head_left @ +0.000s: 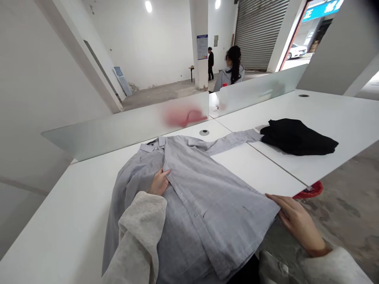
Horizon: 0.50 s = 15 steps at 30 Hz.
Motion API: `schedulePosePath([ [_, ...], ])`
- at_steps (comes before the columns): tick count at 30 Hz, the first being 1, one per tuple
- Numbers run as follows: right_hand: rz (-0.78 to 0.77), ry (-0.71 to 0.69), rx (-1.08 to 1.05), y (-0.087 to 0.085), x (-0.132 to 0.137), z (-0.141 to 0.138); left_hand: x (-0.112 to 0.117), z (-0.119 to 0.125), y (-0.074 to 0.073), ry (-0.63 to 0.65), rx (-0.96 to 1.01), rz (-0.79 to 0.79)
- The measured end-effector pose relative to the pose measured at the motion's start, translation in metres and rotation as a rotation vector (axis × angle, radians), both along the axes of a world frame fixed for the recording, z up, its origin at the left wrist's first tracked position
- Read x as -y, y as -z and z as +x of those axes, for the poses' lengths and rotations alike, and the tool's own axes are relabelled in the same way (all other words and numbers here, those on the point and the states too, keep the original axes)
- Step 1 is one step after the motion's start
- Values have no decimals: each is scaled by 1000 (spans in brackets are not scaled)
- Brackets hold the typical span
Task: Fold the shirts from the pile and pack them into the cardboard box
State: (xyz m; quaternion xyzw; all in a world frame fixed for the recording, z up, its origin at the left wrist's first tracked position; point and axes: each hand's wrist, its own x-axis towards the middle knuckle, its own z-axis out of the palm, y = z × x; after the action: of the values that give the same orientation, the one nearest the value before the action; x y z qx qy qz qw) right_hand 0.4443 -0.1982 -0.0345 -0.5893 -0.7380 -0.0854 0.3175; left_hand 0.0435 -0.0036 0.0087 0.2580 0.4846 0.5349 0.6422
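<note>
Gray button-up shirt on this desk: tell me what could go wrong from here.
The gray button-up shirt appears to run past the near edge of the white desk by the right hand, so it could slip onto the concrete floor. Its outstretched sleeve ends at the black garment, so pulling it might drag that garment along. The left hand rests on the button placket, so a tug there could wrinkle the front.
</note>
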Motion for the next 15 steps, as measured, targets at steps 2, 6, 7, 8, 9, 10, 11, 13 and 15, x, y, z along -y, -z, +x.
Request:
schedulePosePath([
  [2, -5, -46, 85, 10, -1, -2, 2, 2, -1, 1, -12, 3],
  [6, 23, -162, 129, 25, 0, -13, 1, 0, -4, 34, 43, -35],
  [7, 36, -158, 106, 27, 0, -13, -1, -2, -5, 35, 61, -47],
  [8, 46, -137, 77, 29, 0, -12, -4, -4, -6, 26, 75, -53],
  [9, 53, -111, 50, 30, 0, -9, -9, -6, -7, 8, 83, -52],
  [10, 54, -92, 31, 31, -1, -6, -15, -8, -9, -11, 88, -46],
  [11, 45, -88, 23, 31, -2, -3, -22, -9, -11, -30, 93, -35],
  [13, 14, -123, 37, 31, -6, 1, -41, -10, -16, -60, 94, -12],
  [15, -14, -151, 52, 31, -10, 2, -65, -9, -20, -93, 82, 18],
])
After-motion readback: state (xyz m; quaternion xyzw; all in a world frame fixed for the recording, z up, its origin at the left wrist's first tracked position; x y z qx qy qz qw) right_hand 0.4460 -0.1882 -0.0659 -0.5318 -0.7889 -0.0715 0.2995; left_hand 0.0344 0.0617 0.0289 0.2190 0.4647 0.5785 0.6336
